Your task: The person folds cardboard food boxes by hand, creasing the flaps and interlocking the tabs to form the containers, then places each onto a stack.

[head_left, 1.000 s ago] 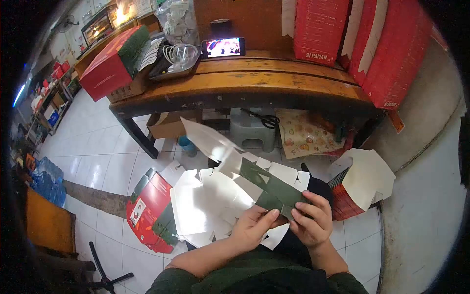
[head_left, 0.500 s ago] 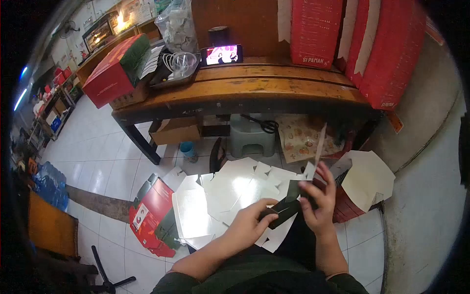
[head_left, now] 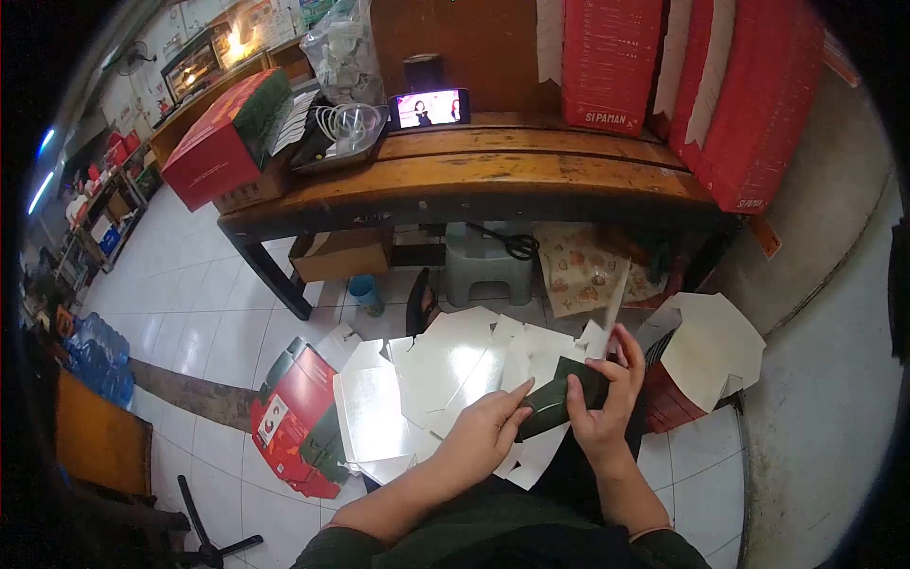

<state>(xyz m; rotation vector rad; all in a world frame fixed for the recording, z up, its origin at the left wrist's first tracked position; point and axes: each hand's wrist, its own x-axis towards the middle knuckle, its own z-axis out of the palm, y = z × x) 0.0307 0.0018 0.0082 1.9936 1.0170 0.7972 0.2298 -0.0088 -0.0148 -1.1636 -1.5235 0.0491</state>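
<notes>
A cardboard box blank [head_left: 455,365], glossy white on its inner side, lies across the lap with cut flaps along its edges. Its dark green flap [head_left: 547,408] is folded up at the right end. My left hand [head_left: 485,427] pinches the left end of that green flap, index finger stretched along its edge. My right hand [head_left: 605,403] grips the flap's other end, thumb on the green face and fingers behind. A narrow white side strip [head_left: 617,296] stands up beyond my right fingers.
Red and green folded cartons [head_left: 299,417] lie on the floor at left. Stacked blanks [head_left: 711,351] stand at right. On the wooden bench [head_left: 531,171] are a lit phone [head_left: 429,108], a tray, a red box [head_left: 227,133] and tall red cartons [head_left: 611,66]. A grey stool [head_left: 488,266] sits underneath.
My right thumb has moved onto the green flap, which now turns its broad face up. My left index finger has straightened along the flap's edge.
</notes>
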